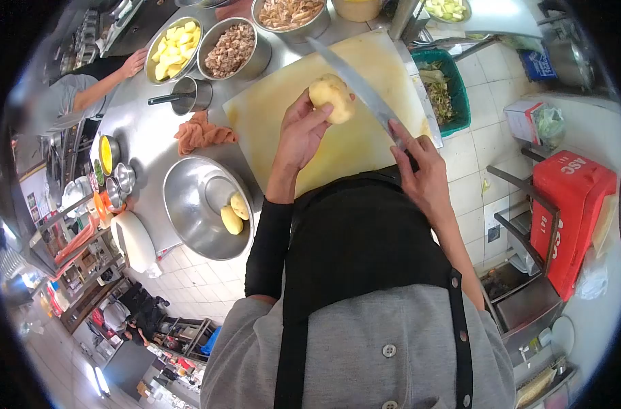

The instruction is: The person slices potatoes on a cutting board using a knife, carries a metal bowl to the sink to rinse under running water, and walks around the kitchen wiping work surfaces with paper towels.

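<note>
My left hand (302, 133) holds a peeled potato (331, 97) above the yellowed cutting board (263, 123). The fingers of my right hand (423, 172) are wrapped round the handle of a large knife (365, 90). Its long blade points away from me, up and to the left, and passes close to the right side of the potato. Left of the board, a big steel bowl (191, 204) holds a few potatoes (232, 219).
Behind the board stand bowls of cut potato (177, 51), chopped meat (230, 51) and sliced food (290, 12). An orange cloth (203, 133) and a small pot (200, 95) lie left. A green bin (455, 88) stands right. A co-worker's hand (134, 63) is at the far left.
</note>
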A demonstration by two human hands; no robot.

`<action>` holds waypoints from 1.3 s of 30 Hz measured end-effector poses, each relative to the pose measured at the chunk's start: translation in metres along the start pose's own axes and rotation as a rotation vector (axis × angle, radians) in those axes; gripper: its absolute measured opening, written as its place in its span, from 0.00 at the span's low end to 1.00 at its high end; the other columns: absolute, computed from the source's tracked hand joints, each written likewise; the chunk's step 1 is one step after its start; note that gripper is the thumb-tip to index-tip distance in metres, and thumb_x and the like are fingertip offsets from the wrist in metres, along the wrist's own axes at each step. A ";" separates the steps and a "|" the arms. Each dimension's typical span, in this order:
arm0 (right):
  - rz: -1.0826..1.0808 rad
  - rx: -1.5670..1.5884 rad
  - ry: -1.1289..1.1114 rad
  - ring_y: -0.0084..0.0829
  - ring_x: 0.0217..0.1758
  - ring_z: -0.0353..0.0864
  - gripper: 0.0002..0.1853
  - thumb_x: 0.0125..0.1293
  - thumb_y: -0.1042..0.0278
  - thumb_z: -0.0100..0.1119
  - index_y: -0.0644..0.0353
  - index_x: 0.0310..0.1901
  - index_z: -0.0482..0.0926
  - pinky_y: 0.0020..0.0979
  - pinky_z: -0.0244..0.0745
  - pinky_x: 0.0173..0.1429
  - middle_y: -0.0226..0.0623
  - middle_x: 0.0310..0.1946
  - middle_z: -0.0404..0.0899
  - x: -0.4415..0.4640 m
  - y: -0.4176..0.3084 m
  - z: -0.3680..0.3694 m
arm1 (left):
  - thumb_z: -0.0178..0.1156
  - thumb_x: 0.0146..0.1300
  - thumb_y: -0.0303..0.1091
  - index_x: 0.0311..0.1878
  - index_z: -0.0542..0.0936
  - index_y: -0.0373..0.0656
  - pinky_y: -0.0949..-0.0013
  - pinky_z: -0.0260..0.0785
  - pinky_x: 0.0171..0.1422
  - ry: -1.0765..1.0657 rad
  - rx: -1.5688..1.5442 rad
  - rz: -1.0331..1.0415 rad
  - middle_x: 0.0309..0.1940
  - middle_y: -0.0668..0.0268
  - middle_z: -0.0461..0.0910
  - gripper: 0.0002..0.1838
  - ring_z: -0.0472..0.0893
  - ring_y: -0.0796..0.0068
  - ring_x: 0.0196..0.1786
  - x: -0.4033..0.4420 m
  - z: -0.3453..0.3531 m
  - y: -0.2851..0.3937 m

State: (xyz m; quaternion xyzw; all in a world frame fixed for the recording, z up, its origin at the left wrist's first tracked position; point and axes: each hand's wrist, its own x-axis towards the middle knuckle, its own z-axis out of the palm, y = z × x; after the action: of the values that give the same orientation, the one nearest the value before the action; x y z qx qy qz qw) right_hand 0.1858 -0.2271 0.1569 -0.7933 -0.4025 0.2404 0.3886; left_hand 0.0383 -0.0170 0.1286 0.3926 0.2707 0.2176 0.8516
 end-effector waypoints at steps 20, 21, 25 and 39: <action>-0.213 -0.113 -0.179 0.45 0.30 0.83 0.26 0.77 0.64 0.62 0.34 0.74 0.78 0.45 0.79 0.35 0.41 0.36 0.77 0.011 -0.031 -0.021 | 0.61 0.76 0.24 0.71 0.75 0.29 0.62 0.73 0.71 -0.044 0.035 -0.026 0.64 0.56 0.82 0.22 0.81 0.66 0.65 -0.012 -0.008 0.009; -0.231 -0.111 -0.172 0.45 0.30 0.83 0.26 0.77 0.64 0.62 0.34 0.74 0.78 0.45 0.79 0.35 0.41 0.37 0.77 0.011 -0.028 -0.020 | 0.61 0.76 0.24 0.71 0.74 0.29 0.62 0.72 0.71 -0.054 0.064 -0.023 0.64 0.56 0.82 0.23 0.81 0.66 0.66 -0.013 -0.008 0.010; -0.125 -0.172 -0.086 0.47 0.31 0.83 0.24 0.78 0.66 0.61 0.35 0.73 0.80 0.46 0.78 0.36 0.44 0.36 0.78 0.012 0.012 -0.035 | 0.61 0.77 0.29 0.74 0.71 0.28 0.59 0.70 0.77 -0.090 0.081 0.002 0.68 0.53 0.79 0.26 0.80 0.61 0.70 -0.024 -0.003 0.034; -0.181 0.058 -0.050 0.40 0.30 0.80 0.26 0.72 0.70 0.68 0.42 0.71 0.82 0.38 0.78 0.39 0.41 0.34 0.78 0.005 -0.022 -0.034 | 0.64 0.73 0.26 0.76 0.67 0.28 0.61 0.71 0.75 -0.009 -0.116 -0.039 0.68 0.55 0.78 0.32 0.79 0.63 0.69 -0.024 0.000 0.012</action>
State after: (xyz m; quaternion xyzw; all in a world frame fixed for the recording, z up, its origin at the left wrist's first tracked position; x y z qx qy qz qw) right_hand 0.2025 -0.2293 0.1938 -0.7357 -0.4751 0.2356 0.4212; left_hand 0.0179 -0.0238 0.1451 0.3381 0.2614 0.2146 0.8782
